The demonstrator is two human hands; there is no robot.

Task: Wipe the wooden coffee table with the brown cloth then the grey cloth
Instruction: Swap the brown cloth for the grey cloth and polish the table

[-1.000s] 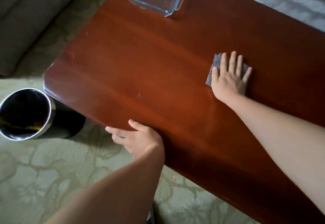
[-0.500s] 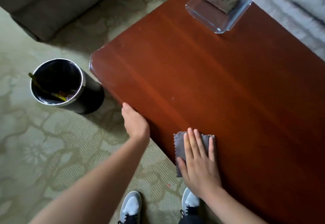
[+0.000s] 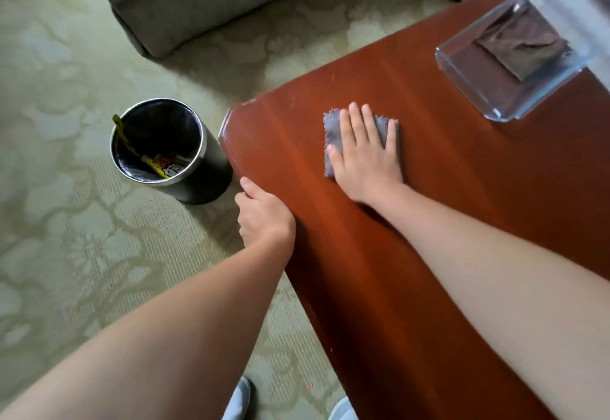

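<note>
grey cloth (image 3: 331, 129) moved by right hand (image 3: 366, 162) from near edge of coffee table (image 3: 462, 172) inboard, closer to the bin-side corner.

Two hands: left hand (image 3: 264, 215), right hand (image 3: 364, 155). Two cloths: one grey cloth (image 3: 331, 129) under the right hand, one brown cloth (image 3: 525, 47) beyond it, inside one glass dish (image 3: 495, 103). One wooden coffee table (image 3: 462, 195). One waste bin (image 3: 214, 178) beside the left hand. Two shoes (image 3: 239, 401).

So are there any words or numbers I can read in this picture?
Print on the wrapper in the bin: dark marks on white and orange, too blurred to read.
No writing on the coffee table, grey cloth, brown cloth or glass dish.
</note>
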